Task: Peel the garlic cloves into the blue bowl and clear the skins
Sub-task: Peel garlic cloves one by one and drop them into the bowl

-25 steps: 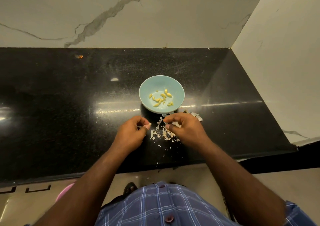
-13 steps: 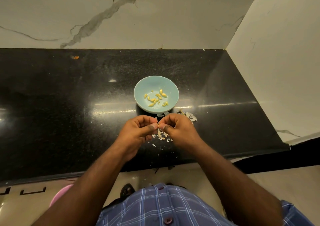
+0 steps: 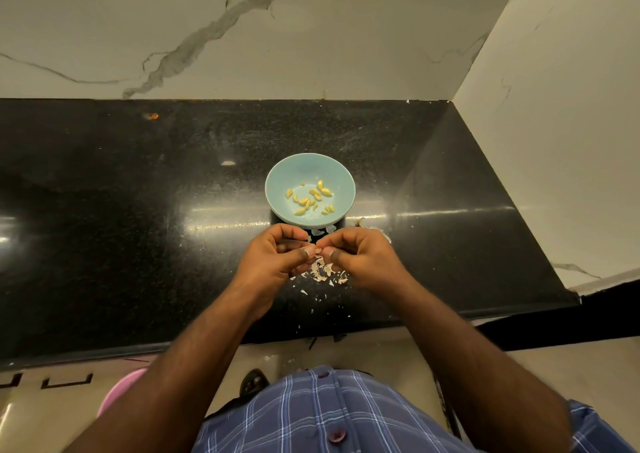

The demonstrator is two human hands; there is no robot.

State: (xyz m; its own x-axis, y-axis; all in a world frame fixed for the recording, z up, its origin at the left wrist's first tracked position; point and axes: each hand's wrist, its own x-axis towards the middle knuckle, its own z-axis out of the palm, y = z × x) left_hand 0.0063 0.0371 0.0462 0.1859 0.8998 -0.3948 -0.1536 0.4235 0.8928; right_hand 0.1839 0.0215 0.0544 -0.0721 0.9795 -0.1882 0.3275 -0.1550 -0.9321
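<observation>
A blue bowl (image 3: 282,178) stands on the black counter and holds several peeled yellow garlic cloves (image 3: 313,196). Just in front of it my left hand (image 3: 273,258) and my right hand (image 3: 362,256) meet fingertip to fingertip. Together they pinch one small garlic clove (image 3: 318,251), of which only a pale sliver shows between the thumbs. Loose papery skins (image 3: 323,272) lie on the counter under and behind my hands, and more skins (image 3: 375,229) lie right of the bowl.
The black counter (image 3: 138,227) runs left from a marble side wall (image 3: 554,140) on the right, with a marble back wall behind. A small orange scrap (image 3: 151,116) lies far back left. A pink bin (image 3: 119,388) sits on the floor below the counter's front edge.
My hands, apart a second ago, have come together over the skins and now pinch the same clove. The bowl has not moved.
</observation>
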